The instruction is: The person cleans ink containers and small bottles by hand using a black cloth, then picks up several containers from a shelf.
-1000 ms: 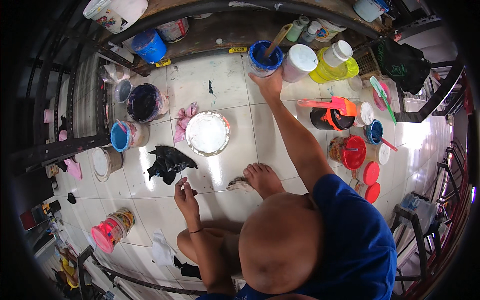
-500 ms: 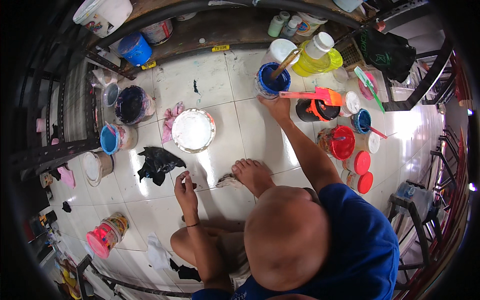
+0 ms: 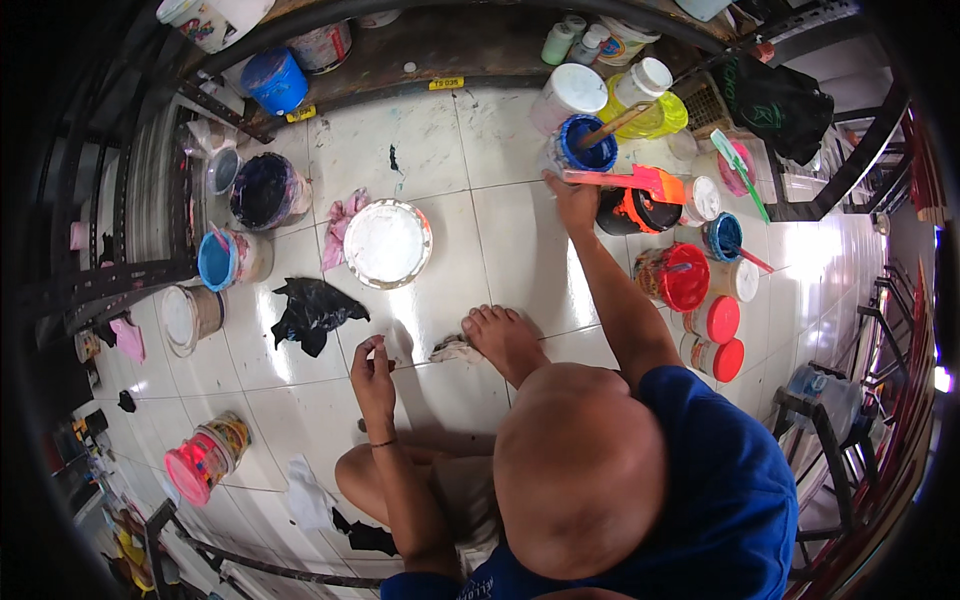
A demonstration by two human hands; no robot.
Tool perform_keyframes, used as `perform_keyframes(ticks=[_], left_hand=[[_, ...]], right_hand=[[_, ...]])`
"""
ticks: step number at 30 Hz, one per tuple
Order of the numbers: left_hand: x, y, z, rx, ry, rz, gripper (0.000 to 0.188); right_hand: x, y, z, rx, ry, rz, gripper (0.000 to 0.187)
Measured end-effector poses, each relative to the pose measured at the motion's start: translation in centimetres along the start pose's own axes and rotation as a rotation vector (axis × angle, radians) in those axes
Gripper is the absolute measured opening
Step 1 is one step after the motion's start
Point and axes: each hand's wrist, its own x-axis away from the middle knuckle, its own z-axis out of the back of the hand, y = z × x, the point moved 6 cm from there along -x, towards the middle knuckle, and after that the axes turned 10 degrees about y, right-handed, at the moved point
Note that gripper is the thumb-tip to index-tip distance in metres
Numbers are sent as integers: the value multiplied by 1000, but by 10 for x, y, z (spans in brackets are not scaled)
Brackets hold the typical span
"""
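At the far right of the floor, my right hand [image 3: 573,204] is closed on the near lower side of a paint tub [image 3: 590,160] with dark blue paint inside. A wooden stick [image 3: 622,122] leans in that tub. Just in front of it, a red-orange spatula [image 3: 655,182] lies across a black tub [image 3: 625,215] smeared with orange. My left hand [image 3: 372,378] is raised over the floor near my bare foot, fingers curled together; whatever they may pinch is too small to make out. A white-lidded bucket [image 3: 388,243] stands beyond it, beside a black plastic bag [image 3: 315,312].
An open red paint tub [image 3: 684,276], a smaller blue one [image 3: 724,236] and red-lidded jars [image 3: 722,318] stand at the right. Several paint tubs line the left, among them a dark one [image 3: 265,190]. A shelf [image 3: 400,65] runs along the back. A pink cloth [image 3: 343,225] touches the white-lidded bucket.
My right hand has moved the blue paint tub to the right, close against the white-lidded tub and the black one. My left hand has barely moved.
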Motion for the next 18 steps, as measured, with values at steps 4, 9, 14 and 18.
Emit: perform_keyframes(ticks=[4, 9, 14, 18], left_hand=[[-4, -6, -5, -7, -22, 11, 28], [-8, -4, -8, 10, -5, -23, 27], [-11, -8, -11, 13, -8, -19, 29], [-11, -7, -15, 34, -29, -16, 30]], right_hand=[[0, 15, 3, 46, 62, 88, 63], [81, 20, 2, -199, -71, -213, 73], [73, -60, 12, -998, -324, -822, 65], [67, -69, 19, -1088, -329, -835, 34]])
